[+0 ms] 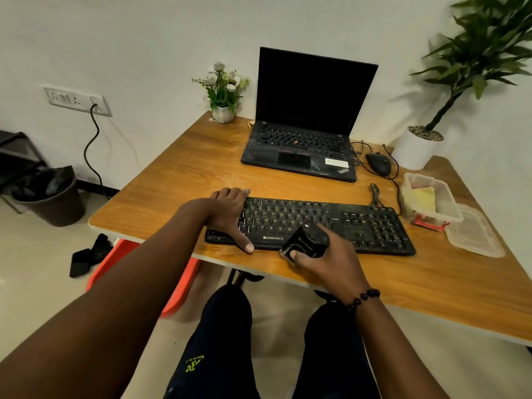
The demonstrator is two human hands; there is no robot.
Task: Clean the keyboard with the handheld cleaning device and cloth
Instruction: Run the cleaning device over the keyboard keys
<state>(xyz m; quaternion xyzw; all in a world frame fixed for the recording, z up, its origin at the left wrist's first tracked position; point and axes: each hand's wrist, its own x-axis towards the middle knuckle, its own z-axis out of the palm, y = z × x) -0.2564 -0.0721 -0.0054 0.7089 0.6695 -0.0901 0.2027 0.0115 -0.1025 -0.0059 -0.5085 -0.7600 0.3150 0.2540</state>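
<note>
At 6 o'clock on the desk (184,174), the keyboard (311,226) is pinned by the left hand (230,211), fingers spread flat on its 9 o'clock end, while the right hand (328,254) grips the handheld cleaning device (306,241) round its body w/ thumb curled, probably light, rigid, slick plastic.

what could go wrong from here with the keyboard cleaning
The keyboard lies near the table's front edge; a hard pass with the cleaning device in the right hand might nudge it off, though the left hand steadies it. The keyboard's cable lies loose beside the open container and could snag it.
</note>
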